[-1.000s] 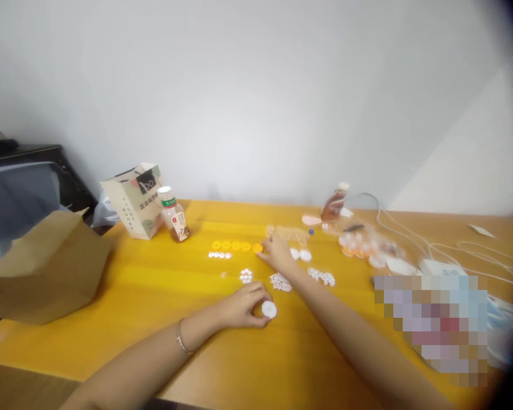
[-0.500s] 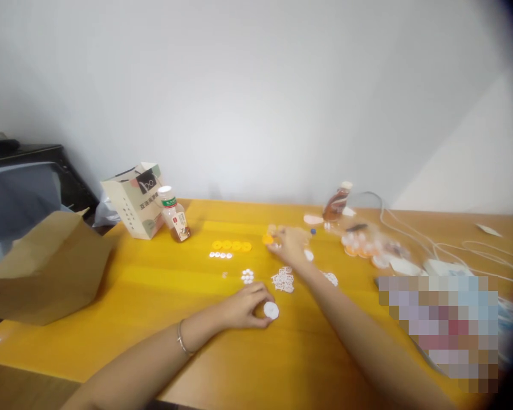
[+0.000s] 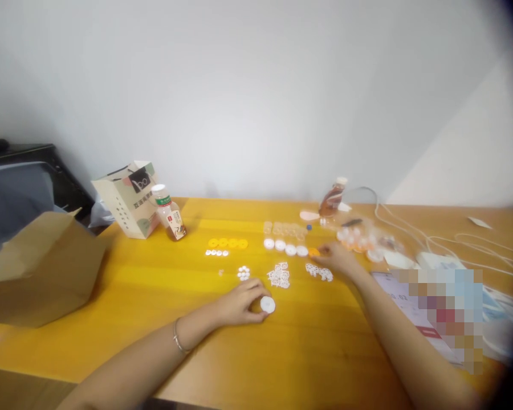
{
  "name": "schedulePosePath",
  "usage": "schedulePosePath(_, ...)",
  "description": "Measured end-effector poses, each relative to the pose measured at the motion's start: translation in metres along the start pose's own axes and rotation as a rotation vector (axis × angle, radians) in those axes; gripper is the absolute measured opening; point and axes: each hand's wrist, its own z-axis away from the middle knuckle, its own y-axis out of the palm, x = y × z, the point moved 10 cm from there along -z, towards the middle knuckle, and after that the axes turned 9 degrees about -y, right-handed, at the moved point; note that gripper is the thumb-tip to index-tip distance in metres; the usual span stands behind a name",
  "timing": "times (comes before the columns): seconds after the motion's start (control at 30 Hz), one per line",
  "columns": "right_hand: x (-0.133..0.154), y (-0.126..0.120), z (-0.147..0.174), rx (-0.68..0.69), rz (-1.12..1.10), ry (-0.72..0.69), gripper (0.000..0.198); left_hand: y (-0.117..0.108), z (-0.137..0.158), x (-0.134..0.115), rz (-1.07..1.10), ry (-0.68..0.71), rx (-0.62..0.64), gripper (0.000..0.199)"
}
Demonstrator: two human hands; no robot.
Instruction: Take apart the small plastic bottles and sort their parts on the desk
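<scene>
My left hand (image 3: pixel 242 303) pinches a round white disc (image 3: pixel 267 304) by its edge, low over the table front. Farther right, my right hand (image 3: pixel 337 257) has its fingertips on a small orange disc (image 3: pixel 313 252), at the right end of a row of white discs (image 3: pixel 290 250). Behind that row stand pale translucent pieces (image 3: pixel 284 229). White cut-out pieces (image 3: pixel 279 275) lie between my hands, and similar white pieces (image 3: pixel 319 272) sit below my right fingers. To the left are a row of yellow discs (image 3: pixel 228 244), small white rounds (image 3: pixel 216 253) and a cluster of white pellets (image 3: pixel 243 273).
A drink bottle (image 3: pixel 170 213) and a paper bag (image 3: pixel 130 199) stand at the back left, a brown paper bag (image 3: pixel 47 267) nearer. Another bottle (image 3: pixel 332 198), a blue cap (image 3: pixel 309 227), a pile of white-orange parts (image 3: pixel 357 239), cables (image 3: pixel 414 242) and a tablet-like screen (image 3: pixel 404 302) are right.
My right hand has moved right with the orange disc, from the left end of the white row to its right end. My left hand still holds the white disc.
</scene>
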Motion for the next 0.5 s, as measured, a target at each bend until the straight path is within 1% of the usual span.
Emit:
schedulePosePath(0.07, 0.004, 0.007, -0.002, 0.084, 0.033, 0.001, 0.027, 0.000, 0.000, -0.001, 0.002, -0.002, 0.003, 0.030)
schedulePosePath(0.1, 0.006, 0.007, -0.002, 0.097, 0.053, 0.006, 0.030, 0.000, 0.000, -0.001, 0.004, -0.004, 0.002, 0.030)
schedulePosePath(0.17, 0.014, -0.004, 0.000, 0.042, 0.056, 0.002, 0.035, 0.000, 0.000, 0.000, 0.010, -0.006, 0.003, 0.031)
schedulePosePath(0.2, 0.024, -0.009, 0.004, 0.005, 0.028, -0.027, 0.035, 0.000, 0.000, 0.000, 0.015, -0.007, 0.005, 0.031)
schedulePosePath(0.27, 0.055, -0.017, 0.018, -0.036, -0.092, -0.155, 0.030, -0.001, 0.000, 0.001, 0.026, -0.010, 0.009, 0.035)
schedulePosePath(0.33, 0.099, -0.012, 0.041, 0.048, -0.256, -0.342, 0.027, -0.003, 0.001, 0.002, 0.038, -0.017, 0.013, 0.042)
schedulePosePath(0.4, 0.137, -0.002, 0.071, 0.159, -0.357, -0.473, 0.026, -0.006, 0.002, 0.001, 0.048, -0.026, 0.011, 0.047)
schedulePosePath(0.43, 0.152, 0.005, 0.085, 0.213, -0.380, -0.516, 0.027, -0.008, 0.002, 0.000, 0.053, -0.027, 0.010, 0.045)
schedulePosePath(0.5, 0.171, 0.017, 0.106, 0.280, -0.405, -0.557, 0.033, -0.012, 0.002, -0.002, 0.055, -0.029, -0.008, 0.034)
